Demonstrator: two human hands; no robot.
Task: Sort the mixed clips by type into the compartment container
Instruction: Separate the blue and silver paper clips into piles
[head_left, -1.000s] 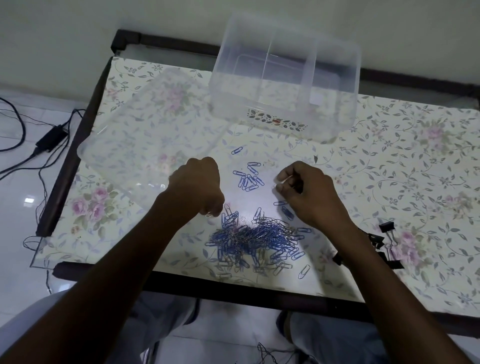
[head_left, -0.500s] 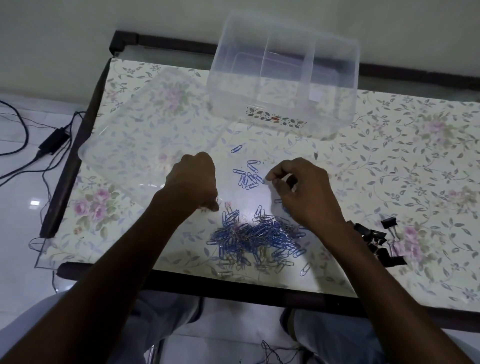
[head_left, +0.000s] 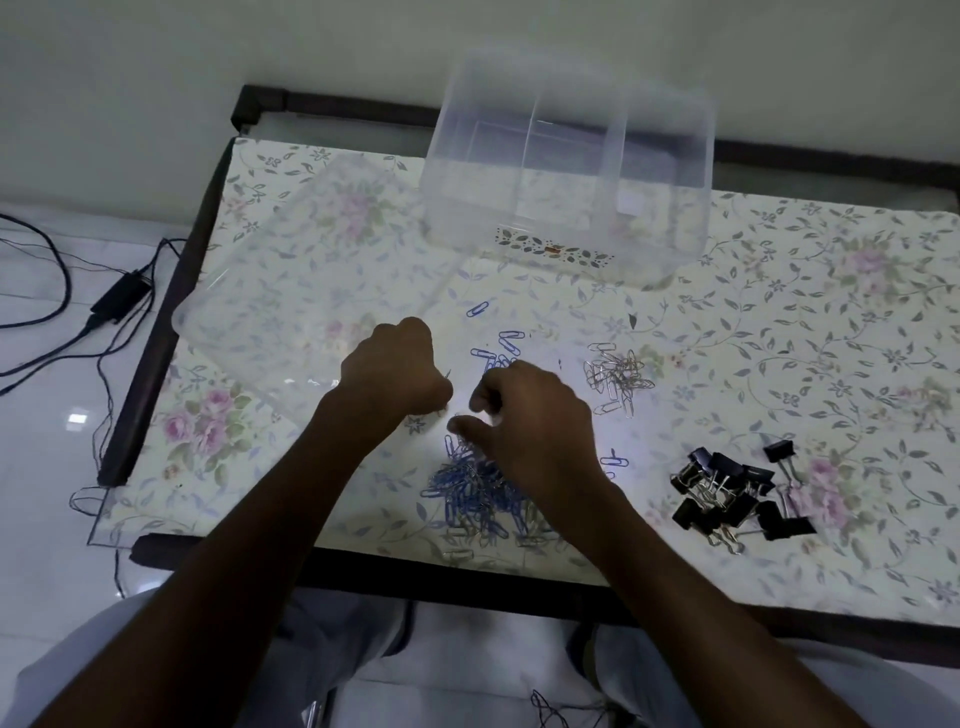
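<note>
A heap of mixed blue and silver paper clips lies near the table's front edge. My right hand hovers over the top of the heap, its thumb and curled forefinger pinching a paper clip there. My left hand is a fist just left of it, and the thin tip of a paper clip sticks out by the thumb. A few blue clips lie beyond the hands, and a silver clip pile lies to the right. Black binder clips are heaped at the far right. The clear compartment container stands at the back.
A clear plastic lid lies on the left of the floral table cover. One blue clip lies alone right of my wrist. A power adapter and cables are on the floor to the left. The table's dark front rail runs below the heap.
My right hand has moved left and down from the blue clips to the top of the mixed heap. The silver pile and binder clips now show fully. My left fist has barely moved.
</note>
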